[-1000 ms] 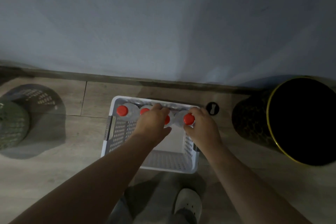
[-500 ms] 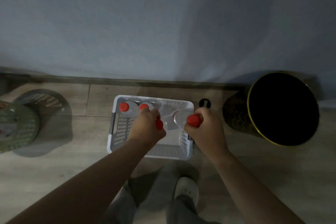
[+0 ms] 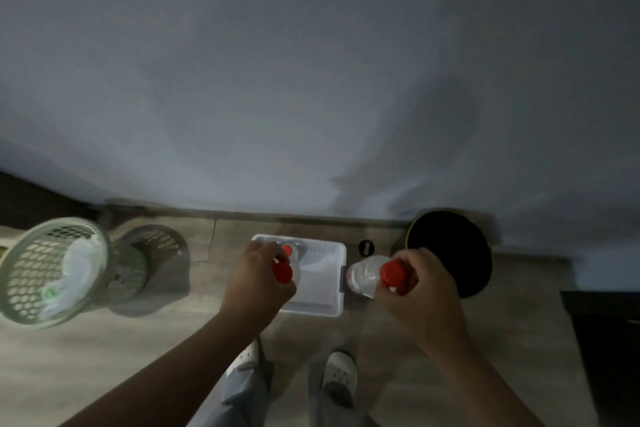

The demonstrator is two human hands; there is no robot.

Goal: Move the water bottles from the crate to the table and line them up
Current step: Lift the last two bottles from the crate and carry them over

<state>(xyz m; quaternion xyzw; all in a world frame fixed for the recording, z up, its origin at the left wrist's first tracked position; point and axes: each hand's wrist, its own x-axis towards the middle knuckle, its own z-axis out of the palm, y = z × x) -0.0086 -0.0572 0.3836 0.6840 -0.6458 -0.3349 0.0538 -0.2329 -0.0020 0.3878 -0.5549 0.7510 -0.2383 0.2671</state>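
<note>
A white perforated crate (image 3: pixel 330 302) stands on the floor against the wall. My left hand (image 3: pixel 258 279) grips a clear bottle with a red cap (image 3: pixel 282 271) by its neck, lifted above the crate's left side. My right hand (image 3: pixel 420 289) grips a second red-capped bottle (image 3: pixel 367 276) by the neck, held to the right of the crate, past its rim. Another red-capped bottle (image 3: pixel 289 250) stands in the crate's far left corner, partly hidden by my left hand. No table is in view.
A pale green mesh bin (image 3: pixel 52 274) with white waste stands at the left. A black round bin (image 3: pixel 450 253) sits at the right by the wall. A small black object (image 3: pixel 366 247) lies behind the crate. A dark furniture edge (image 3: pixel 606 340) is at far right. My feet (image 3: pixel 339 374) stand below the crate.
Both hands have lifted their bottles up out of the crate. The right one has swung out to the right of the crate. The view has risen and drawn back.
</note>
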